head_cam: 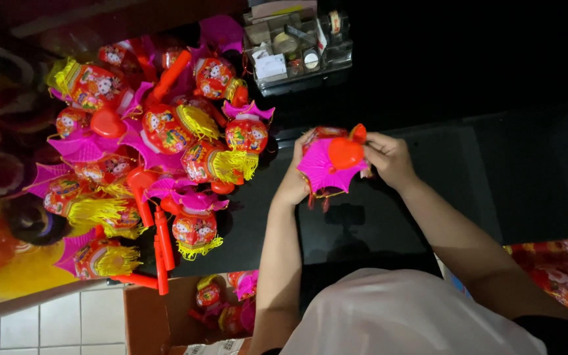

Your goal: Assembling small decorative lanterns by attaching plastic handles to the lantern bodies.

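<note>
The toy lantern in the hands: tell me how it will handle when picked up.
The toy lantern is probably light for its size: both hands, left hand and right hand, hold it up with fingertips only. Its thin pink fan-shaped brim looks flexible and crushable. The dangling tassel would likely swing and snag.

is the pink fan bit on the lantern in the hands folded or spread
Spread: the pink fan opens wide below the red heart, held between left hand and right hand.

Two hands, left point(294, 184) and right point(389, 160), are showing. One lantern point(332, 163) is sitting between them. A pile point(159, 144) of more than ten like lanterns is lying on the counter point(376, 230); overlap is blocking an exact count. One clear organiser point(295, 46) is standing behind. One box point(165, 315) is holding at least three lanterns.
</note>
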